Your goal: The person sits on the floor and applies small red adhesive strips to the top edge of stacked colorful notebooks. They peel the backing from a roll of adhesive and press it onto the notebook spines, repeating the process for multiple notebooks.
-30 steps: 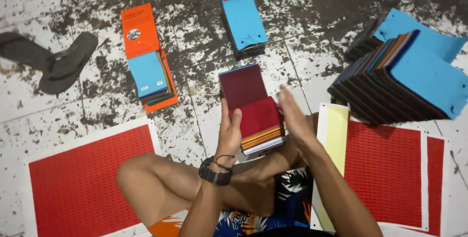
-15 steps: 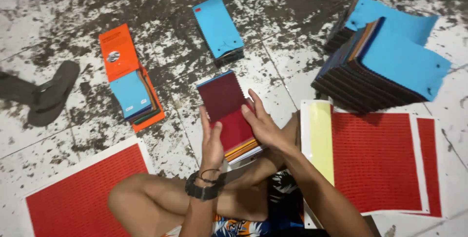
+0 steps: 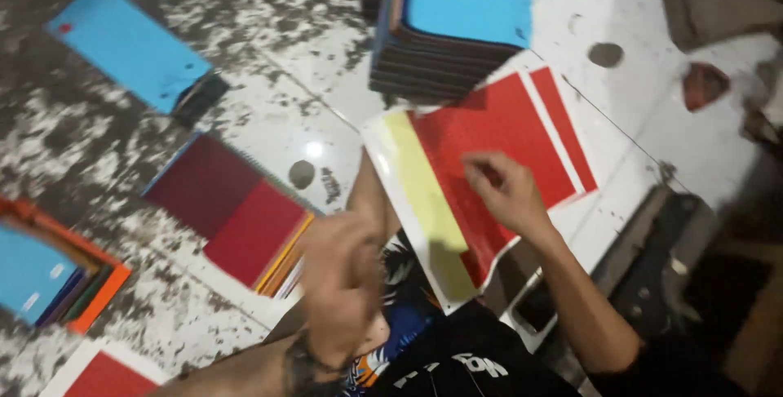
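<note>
A blue-covered booklet [image 3: 129,44] lies on a speckled tile floor [image 3: 269,5], near a tall stack of blue-topped covers [image 3: 457,22] and an orange-edged pile [image 3: 57,279].

Just one view here, head-mounted, looking steeply down at the speckled tile floor [image 3: 269,111] from close up, right over the person's lap. It's tilted, so the floor lines run diagonal. Right hand [image 3: 507,190] sits near frame centre, left hand [image 3: 342,283] low and blurred. No second view to share anything with.
</note>
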